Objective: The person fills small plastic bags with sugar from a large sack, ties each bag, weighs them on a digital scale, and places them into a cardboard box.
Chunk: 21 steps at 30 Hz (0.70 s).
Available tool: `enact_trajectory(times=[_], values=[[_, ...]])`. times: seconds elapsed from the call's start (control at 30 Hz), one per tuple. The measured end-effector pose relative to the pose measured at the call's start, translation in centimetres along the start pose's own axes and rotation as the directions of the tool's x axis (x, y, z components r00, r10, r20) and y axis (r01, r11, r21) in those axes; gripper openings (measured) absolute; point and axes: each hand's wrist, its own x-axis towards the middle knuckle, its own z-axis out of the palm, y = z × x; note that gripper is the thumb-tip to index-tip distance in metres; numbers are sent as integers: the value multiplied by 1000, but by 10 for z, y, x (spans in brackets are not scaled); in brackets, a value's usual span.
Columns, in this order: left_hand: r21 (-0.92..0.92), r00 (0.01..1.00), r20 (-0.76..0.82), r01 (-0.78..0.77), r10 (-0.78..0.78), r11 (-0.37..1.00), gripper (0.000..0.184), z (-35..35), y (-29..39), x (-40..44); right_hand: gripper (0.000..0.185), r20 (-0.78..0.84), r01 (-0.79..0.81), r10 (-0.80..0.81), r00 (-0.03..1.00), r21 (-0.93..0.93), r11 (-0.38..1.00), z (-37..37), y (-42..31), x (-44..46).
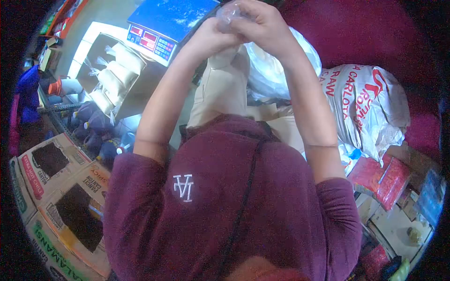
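My left hand (216, 36) and my right hand (265, 23) meet at the top middle of the head view, above my knee. Between them is a piece of clear plastic (228, 15), apparently the bunched top of a small bag. Fingers of both hands are closed around it; its lower part is hidden. Left of my hands stands a digital weighing scale (171, 21) with a blue top and lit red digits. Just under my right forearm lies a large translucent plastic bag (269, 70) with pale contents, partly covered by the arm.
A carton holds several filled, tied bags (117, 77) at left. A printed white sack (356, 103) stands at right. Dark bottles (96, 117) and noodle cartons (61, 164) line the left side. Red packs (379, 180) lie at lower right.
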Motion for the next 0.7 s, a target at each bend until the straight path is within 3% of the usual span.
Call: enact_trajectory(times=[0.03, 0.1, 0.3, 0.4, 0.53, 0.6, 0.7], values=[[-2, 1000, 0, 2, -2, 1000, 32, 3, 2, 0, 11, -24, -123, 130, 991, 192, 974, 2, 2, -3], [-57, 998, 58, -27, 30, 998, 30, 7, 7, -1, 12, 1, -320, 383, 924, 549, 772, 7, 7, -9], [50, 995, 91, 40, -45, 998, 28, 0, 7, 1, 12, -180, -299, 429, 885, 486, 821, -1, 23, -23], [6, 988, 138, 71, -71, 997, 29, -6, 0, 1, 14, -218, -246, 391, 894, 490, 836, -2, 19, -24], [5, 994, 90, 63, -63, 998, 28, 1, 3, -4, 15, -187, -251, 432, 882, 591, 767, -1, 25, -30], [41, 997, 29, -67, 66, 997, 25, 7, 2, -4, 16, -197, -250, 422, 885, 564, 787, -3, 26, -31], [-39, 999, 24, 40, -39, 998, 24, 15, 8, -6, 15, -192, -284, 419, 888, 488, 825, -9, 30, -30]])
